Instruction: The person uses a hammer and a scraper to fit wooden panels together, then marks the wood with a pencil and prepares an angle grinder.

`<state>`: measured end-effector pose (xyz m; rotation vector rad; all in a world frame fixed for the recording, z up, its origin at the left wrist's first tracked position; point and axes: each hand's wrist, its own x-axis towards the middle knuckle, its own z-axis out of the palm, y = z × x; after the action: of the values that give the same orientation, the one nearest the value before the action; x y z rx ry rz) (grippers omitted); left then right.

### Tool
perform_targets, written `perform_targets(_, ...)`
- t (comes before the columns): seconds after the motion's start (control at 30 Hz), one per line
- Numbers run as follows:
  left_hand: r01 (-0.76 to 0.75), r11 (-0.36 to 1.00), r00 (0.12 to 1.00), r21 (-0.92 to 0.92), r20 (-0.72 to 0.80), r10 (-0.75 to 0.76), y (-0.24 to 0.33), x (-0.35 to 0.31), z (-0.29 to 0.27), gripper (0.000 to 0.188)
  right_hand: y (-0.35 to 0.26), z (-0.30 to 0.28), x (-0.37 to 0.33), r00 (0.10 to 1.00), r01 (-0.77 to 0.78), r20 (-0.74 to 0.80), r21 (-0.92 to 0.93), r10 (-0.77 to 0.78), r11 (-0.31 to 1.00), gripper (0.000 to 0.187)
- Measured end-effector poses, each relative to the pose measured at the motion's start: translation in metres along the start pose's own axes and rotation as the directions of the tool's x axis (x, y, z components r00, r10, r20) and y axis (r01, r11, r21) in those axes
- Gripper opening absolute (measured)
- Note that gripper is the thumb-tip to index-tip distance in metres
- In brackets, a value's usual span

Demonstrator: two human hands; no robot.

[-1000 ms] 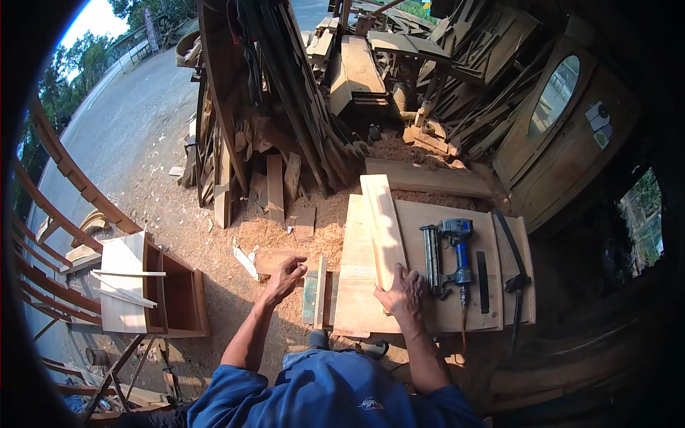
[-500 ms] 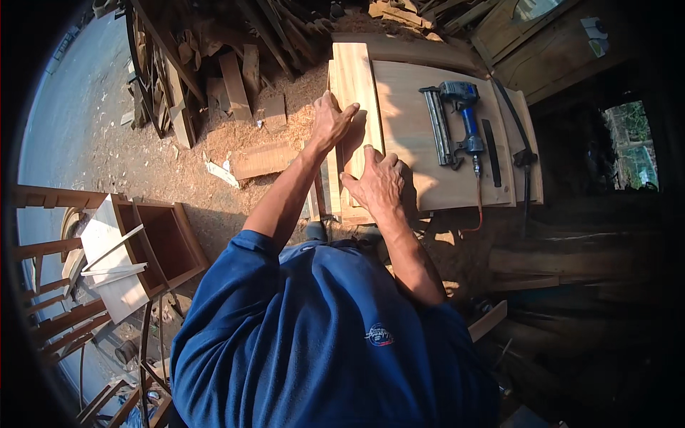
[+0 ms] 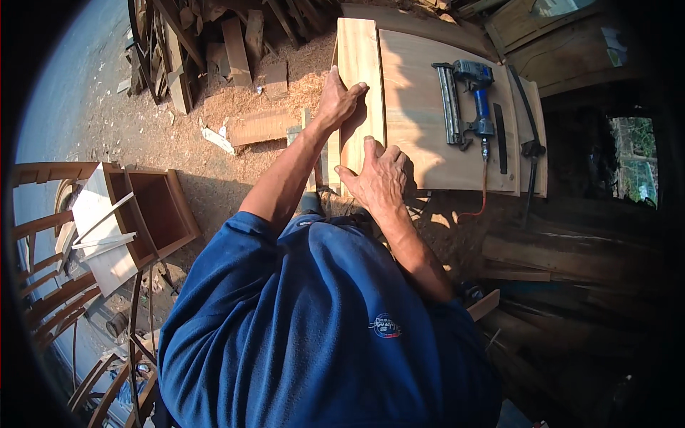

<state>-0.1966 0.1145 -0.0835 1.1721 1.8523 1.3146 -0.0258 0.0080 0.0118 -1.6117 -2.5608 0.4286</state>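
A pale narrow wooden board [image 3: 359, 60] lies along the left side of a wide wooden panel [image 3: 414, 107]. At the board's left edge, my left hand [image 3: 340, 101] grips it, thumb stretched across the top and fingers over the side. Closer to my body, my right hand [image 3: 379, 180] rests on the near end of the board with fingers spread. Its outer fingers reach past the right edge. On the panel to the right lie a blue and grey nail gun [image 3: 467, 103] and a dark flat strip [image 3: 499, 139].
An orange air hose [image 3: 482, 187] hangs from the nail gun. A black bar clamp [image 3: 531, 146] sits at the panel's right end. Wood scraps [image 3: 260, 127] and sawdust cover the ground ahead left. A wooden cabinet frame [image 3: 178, 214] stands at left, and stacked timber [image 3: 556, 250] at right.
The view has shifted slightly, so the board and panel sit higher in it. Both hands stay at about the same places on the board.
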Motion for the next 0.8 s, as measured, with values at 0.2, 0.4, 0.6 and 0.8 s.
perform_targets(0.2, 0.061, 0.944, 0.997, -0.323, 0.065, -0.043, -0.007, 0.004, 0.003, 0.053, 0.054, -0.017, -0.01, 0.966, 0.257, -0.093, 0.201, -0.243, 0.945, 0.061)
perform_targets(0.4, 0.045, 0.955, 0.995, -0.293, 0.094, -0.018, -0.005, 0.003, -0.002, 0.055, 0.117, 0.006, -0.054, 0.955, 0.295, -0.209, 0.581, -0.211, 0.759, 0.062)
perform_targets(0.6, 0.076, 0.93, 0.99, -0.361, 0.137, -0.028, 0.001, 0.0, -0.004, 0.048, 0.12, 0.021, -0.061, 0.93, 0.355, -0.293, 0.545, -0.224, 0.759, 0.045)
perform_targets(0.8, -0.156, 0.941, 0.985, 0.3, -0.024, 0.171, 0.0, 0.002, -0.01, 0.078, 0.113, 0.052, -0.071, 0.938, 0.274, -0.348, 0.714, -0.013, 0.645, 0.04)
